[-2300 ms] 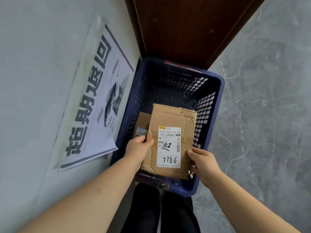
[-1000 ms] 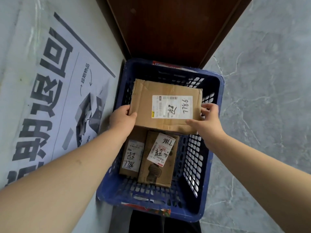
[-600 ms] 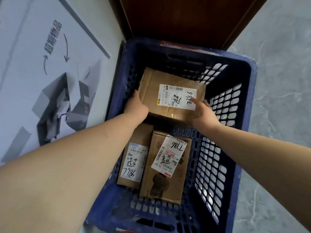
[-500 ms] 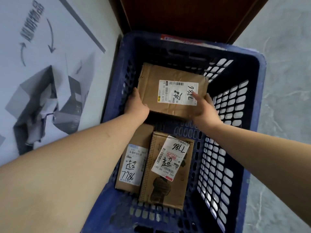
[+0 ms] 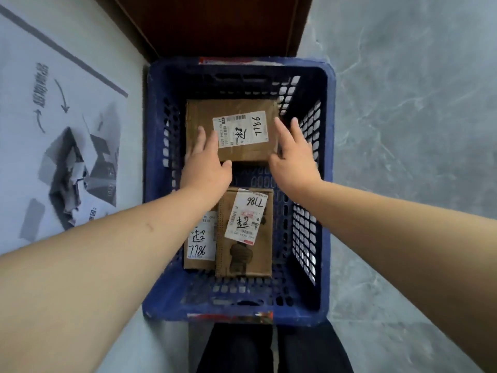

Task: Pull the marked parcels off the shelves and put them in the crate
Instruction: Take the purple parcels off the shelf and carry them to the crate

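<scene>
Brown cardboard parcel with white "7786" label point(image 5: 236, 130) lies flat at far end of blue perforated plastic crate point(image 5: 326, 184). I see left hand point(image 5: 205, 164) with straight fingers resting on parcel's left part, thumb at its near edge. Right hand point(image 5: 294, 157) spread, fingers straight, along parcel's right edge; contact unclear. Neither hand grips. Two smaller labelled cardboard parcels point(image 5: 243, 232) lie side by side at near end.
</scene>
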Demonstrator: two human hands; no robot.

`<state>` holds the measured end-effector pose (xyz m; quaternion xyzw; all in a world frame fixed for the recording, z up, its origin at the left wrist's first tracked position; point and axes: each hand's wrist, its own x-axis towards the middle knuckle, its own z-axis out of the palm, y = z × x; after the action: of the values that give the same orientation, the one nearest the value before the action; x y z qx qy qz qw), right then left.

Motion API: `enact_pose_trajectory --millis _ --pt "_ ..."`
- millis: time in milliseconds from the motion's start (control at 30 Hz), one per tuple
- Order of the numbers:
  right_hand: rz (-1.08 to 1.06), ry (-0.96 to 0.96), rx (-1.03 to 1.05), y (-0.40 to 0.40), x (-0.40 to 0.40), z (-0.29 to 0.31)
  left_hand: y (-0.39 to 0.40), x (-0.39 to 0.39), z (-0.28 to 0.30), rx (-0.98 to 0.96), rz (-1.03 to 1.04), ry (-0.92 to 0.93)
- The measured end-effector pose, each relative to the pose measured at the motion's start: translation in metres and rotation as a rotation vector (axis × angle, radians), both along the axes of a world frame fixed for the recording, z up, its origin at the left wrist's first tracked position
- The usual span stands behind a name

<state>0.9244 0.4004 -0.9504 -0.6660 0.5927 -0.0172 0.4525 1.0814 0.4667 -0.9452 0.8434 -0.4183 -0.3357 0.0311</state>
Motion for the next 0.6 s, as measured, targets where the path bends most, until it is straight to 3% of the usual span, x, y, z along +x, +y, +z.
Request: enact_pose_trajectory --millis 200,433,500,533,567,600 --pt "-0.186 0.194 -0.095 0.027 -0.072 0.127 -0.012 -0.089 0.124 -0.069 -0.353 0.018" --pt "-0.575 0.306 -0.140 0.064 -0.203 0.274 -0.038 -0.215 0.276 -0.172 -0.764 0.015" --pt "-0.705 0.345 -0.168 0.077 -0.252 0.334 -0.046 -0.267 0.336 -0.237 -0.831 0.082" --pt "-0.711 0.376 -0.157 0.084 -0.257 0.336 -0.039 -0.267 0.341 -0.236 -0.826 0.108" --pt "-0.902 0.461 -0.322 0.129 -0.330 0.424 -0.023 -0.347 0.425 -0.372 -1.086 0.109" --pt "-0.947 0.502 -0.300 0.142 -0.344 0.441 -0.019 -0.360 0.443 -0.382 -1.137 0.129"
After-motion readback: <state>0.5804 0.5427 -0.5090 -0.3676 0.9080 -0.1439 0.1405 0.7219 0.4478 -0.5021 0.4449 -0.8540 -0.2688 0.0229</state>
